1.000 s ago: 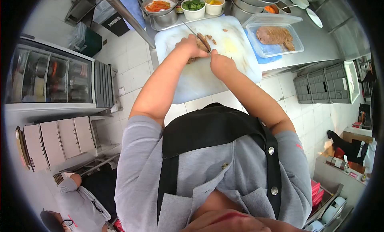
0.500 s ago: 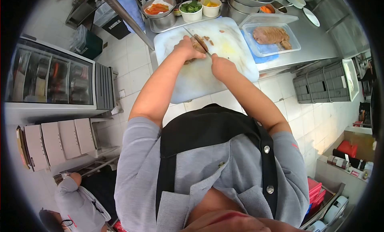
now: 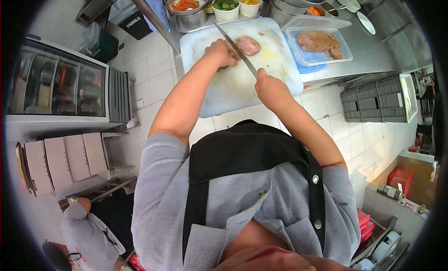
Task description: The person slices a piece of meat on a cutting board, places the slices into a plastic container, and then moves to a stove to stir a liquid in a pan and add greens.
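My left hand is closed over a piece of cooked meat on the white cutting board, hiding most of it. In my right hand is a long knife, its blade slanting up and left across the board, close beside the held meat. A round, pinkish meat slice lies flat just right of the blade. Small scraps dot the board around it.
Right of the board, a clear plastic container holds a larger meat piece. Along the back stand a bowl of carrot strips, a tub of green leaves and a tub of yellow pieces. Another person is at lower left.
A slice has come off the meat and now lies flat on the board. My right hand has moved slightly right and down with the knife; my left hand stays on the meat.
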### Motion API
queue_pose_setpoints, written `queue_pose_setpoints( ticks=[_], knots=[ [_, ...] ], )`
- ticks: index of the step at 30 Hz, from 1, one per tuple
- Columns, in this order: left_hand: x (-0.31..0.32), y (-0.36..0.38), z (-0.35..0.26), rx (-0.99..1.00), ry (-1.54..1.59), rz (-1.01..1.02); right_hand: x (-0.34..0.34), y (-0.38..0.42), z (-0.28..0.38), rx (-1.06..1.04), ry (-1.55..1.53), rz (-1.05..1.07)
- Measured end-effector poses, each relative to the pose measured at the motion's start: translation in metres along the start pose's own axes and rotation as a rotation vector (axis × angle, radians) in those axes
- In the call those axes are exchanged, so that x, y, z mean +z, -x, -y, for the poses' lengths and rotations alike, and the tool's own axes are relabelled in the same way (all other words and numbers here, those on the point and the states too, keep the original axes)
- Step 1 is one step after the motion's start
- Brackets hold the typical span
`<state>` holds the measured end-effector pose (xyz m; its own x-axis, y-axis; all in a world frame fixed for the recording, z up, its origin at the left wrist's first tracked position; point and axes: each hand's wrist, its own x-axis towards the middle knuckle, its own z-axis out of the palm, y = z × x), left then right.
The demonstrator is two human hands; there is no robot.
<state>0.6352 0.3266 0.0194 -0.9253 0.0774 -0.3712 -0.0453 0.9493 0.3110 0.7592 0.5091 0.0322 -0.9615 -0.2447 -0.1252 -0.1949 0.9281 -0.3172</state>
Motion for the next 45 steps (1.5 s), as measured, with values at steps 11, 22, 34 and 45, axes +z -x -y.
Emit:
queue_pose_setpoints(
  ticks=[11,22,34,45],
  knots=[
    [-0.002,0.003,-0.002,-0.002,0.004,-0.011,-0.015,-0.006,0.008,0.016,-0.039,0.075],
    [0.001,-0.006,0.001,-0.027,-0.028,0.001,-0.008,-0.076,0.027,0.002,-0.043,0.099],
    [0.002,-0.001,0.004,0.047,-0.019,-0.026,-0.025,-0.031,0.019,0.046,-0.029,0.174],
    [-0.003,-0.007,0.005,0.04,-0.029,0.023,-0.034,-0.029,0.024,0.1,0.02,0.289]
  ],
)
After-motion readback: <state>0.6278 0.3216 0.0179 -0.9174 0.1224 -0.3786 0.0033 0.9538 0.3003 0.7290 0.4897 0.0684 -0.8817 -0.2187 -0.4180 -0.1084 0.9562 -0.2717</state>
